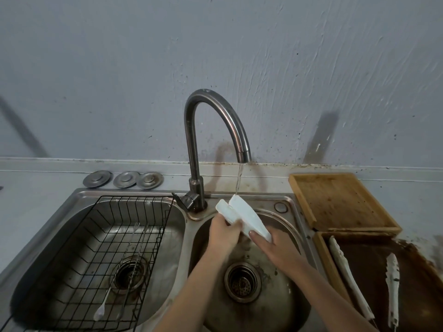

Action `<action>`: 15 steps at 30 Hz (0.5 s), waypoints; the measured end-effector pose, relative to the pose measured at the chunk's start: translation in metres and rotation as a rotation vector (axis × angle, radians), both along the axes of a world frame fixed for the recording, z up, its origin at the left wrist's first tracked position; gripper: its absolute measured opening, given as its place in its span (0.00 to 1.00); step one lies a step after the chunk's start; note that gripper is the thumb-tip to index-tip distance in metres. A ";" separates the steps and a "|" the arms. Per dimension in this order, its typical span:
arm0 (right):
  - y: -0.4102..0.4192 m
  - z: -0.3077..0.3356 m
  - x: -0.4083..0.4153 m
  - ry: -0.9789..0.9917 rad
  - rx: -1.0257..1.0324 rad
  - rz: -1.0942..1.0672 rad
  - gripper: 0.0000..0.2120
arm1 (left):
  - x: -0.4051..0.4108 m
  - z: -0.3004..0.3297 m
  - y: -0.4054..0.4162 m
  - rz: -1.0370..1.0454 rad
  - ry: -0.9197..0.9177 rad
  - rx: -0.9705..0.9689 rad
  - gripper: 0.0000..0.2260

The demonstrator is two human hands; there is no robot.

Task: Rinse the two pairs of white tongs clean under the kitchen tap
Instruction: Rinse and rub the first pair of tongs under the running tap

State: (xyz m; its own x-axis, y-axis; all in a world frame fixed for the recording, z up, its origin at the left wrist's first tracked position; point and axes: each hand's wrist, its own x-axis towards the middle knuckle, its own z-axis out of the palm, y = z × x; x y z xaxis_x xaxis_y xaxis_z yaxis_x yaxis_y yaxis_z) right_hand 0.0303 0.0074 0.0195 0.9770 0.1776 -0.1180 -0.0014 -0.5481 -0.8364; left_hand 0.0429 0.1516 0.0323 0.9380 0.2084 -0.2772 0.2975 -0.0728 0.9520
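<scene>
A thin stream of water runs from the curved metal tap (215,116) onto a pair of white tongs (242,212) held over the right sink basin (285,305). My left hand (223,233) grips one arm of the tongs from the left. My right hand (278,248) holds the other arm from the lower right, thumb on top. The tips of the tongs point up and back toward the tap. A second pair of white tongs (393,288), spread wide apart, lies in a dark wet wooden tray (330,262) at the right.
The left basin (167,226) holds a black wire rack (96,236) with thin metal utensils in it. Three metal drain covers (124,179) lie on the counter behind it. A light wooden tray (335,200) stands right of the sink, behind the dark one.
</scene>
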 end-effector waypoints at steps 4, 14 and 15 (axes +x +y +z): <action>-0.003 0.003 -0.002 0.134 -0.044 0.038 0.38 | 0.005 0.003 0.027 -0.477 0.058 -0.381 0.09; 0.018 -0.002 0.012 0.401 0.084 -0.146 0.33 | 0.007 -0.011 0.019 -0.165 -0.175 -0.869 0.14; 0.017 -0.003 0.011 0.433 0.086 -0.150 0.32 | 0.005 -0.013 0.020 -0.181 -0.160 -0.831 0.12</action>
State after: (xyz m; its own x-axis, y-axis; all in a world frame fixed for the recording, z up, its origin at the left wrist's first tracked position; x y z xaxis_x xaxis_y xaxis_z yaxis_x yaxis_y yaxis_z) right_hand 0.0413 0.0242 0.0167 0.8567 0.0654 -0.5117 -0.4342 -0.4440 -0.7838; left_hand 0.0483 0.1712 0.0198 0.9778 -0.1601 -0.1354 0.2069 0.6322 0.7466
